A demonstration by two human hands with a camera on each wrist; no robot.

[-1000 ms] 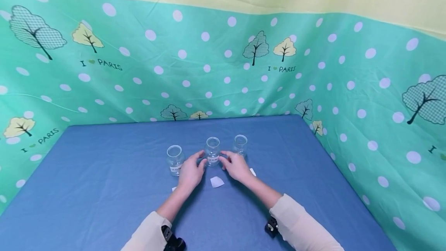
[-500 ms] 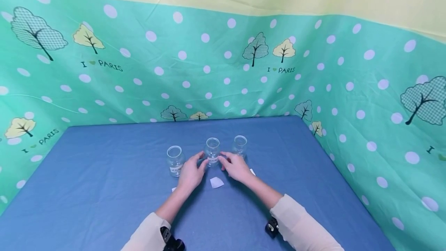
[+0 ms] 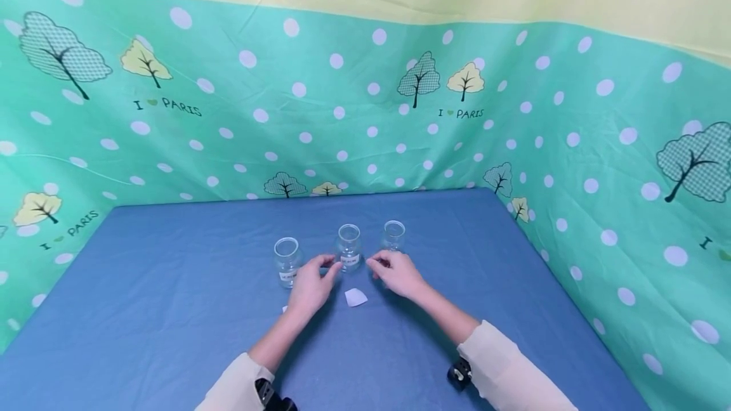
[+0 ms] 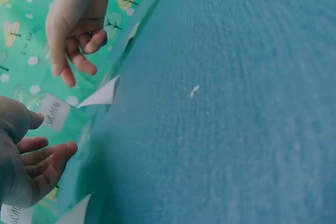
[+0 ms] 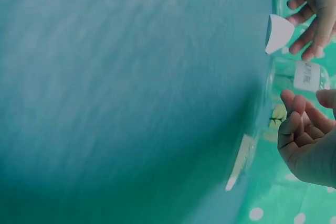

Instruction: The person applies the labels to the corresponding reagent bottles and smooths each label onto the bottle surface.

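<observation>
Three clear glass jars without lids stand upright on the blue cloth. The middle jar (image 3: pixel 349 240) carries a white label (image 4: pixel 54 113) with handwriting facing me. My left hand (image 3: pixel 310 284) lies between the left jar (image 3: pixel 287 257) and the middle one, fingers relaxed and bent, fingertips close to the middle jar's side. My right hand (image 3: pixel 400 273) is at the right of the middle jar, a small gap away, its fingers loosely curled around nothing. It covers the lower part of the right jar (image 3: pixel 394 233). The left jar also has a label, partly behind my left hand.
A curled white paper piece (image 3: pixel 356 297) lies in front of the middle jar. Another paper piece (image 5: pixel 240 162) shows beside the right hand in the right wrist view. A green patterned curtain (image 3: pixel 342 113) rises behind the blue-covered table (image 3: pixel 188 303).
Both hands have come off the middle jar's sides. The right hand has drawn back to the right, the left slightly toward me. The jars stay in place.
</observation>
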